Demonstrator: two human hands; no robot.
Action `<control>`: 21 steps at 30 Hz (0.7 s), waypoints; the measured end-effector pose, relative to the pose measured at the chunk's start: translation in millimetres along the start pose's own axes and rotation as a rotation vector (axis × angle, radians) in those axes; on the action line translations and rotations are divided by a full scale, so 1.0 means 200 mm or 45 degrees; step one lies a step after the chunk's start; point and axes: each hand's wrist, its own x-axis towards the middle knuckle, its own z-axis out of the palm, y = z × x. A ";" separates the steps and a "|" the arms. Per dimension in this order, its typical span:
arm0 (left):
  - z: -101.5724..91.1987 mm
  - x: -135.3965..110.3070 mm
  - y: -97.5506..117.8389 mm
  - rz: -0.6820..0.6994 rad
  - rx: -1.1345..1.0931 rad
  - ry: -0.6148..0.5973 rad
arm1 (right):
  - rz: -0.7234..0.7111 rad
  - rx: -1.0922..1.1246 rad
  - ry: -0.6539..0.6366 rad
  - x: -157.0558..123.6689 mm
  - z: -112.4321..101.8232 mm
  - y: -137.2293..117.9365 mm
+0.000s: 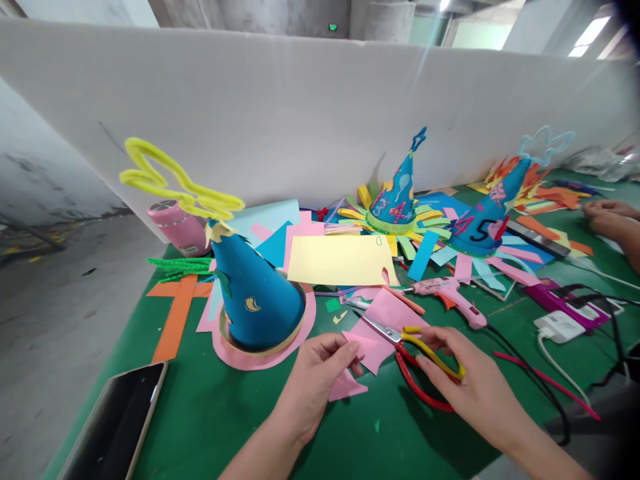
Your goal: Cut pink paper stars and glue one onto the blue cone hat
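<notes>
My left hand (pixel 320 373) pinches a small piece of pink paper (pixel 367 350) low over the green table (pixel 200 413). My right hand (pixel 463 373) grips the red and yellow handles of a pair of scissors (pixel 400 340), whose blades point left into the pink paper. A larger pink sheet (pixel 390 313) lies just behind the blades. Left of my hands stands a blue paper cone hat (pixel 255 297) on a pink ring, topped with a yellow pipe-cleaner shape (pixel 175 180).
A yellow sheet (pixel 340 260), a pink glue gun (pixel 447 293) and coloured paper scraps lie behind. Two more blue cone hats (pixel 397 193) (pixel 487 213) stand further back. A tablet (pixel 117 420) lies front left, power strip (pixel 567 320) and cables right. Another person's hands (pixel 610 217) rest far right.
</notes>
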 end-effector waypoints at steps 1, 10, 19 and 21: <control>0.01 0.00 0.00 0.009 0.003 0.007 | 0.045 0.179 -0.059 -0.01 0.02 -0.04; 0.03 -0.03 -0.05 0.066 0.103 0.003 | 0.063 1.198 -0.230 0.04 0.23 -0.28; 0.07 -0.11 -0.07 0.061 0.071 0.141 | 0.104 1.391 -0.263 0.02 0.33 -0.30; 0.07 -0.13 -0.08 0.074 0.137 0.167 | 0.106 1.349 -0.226 0.02 0.35 -0.30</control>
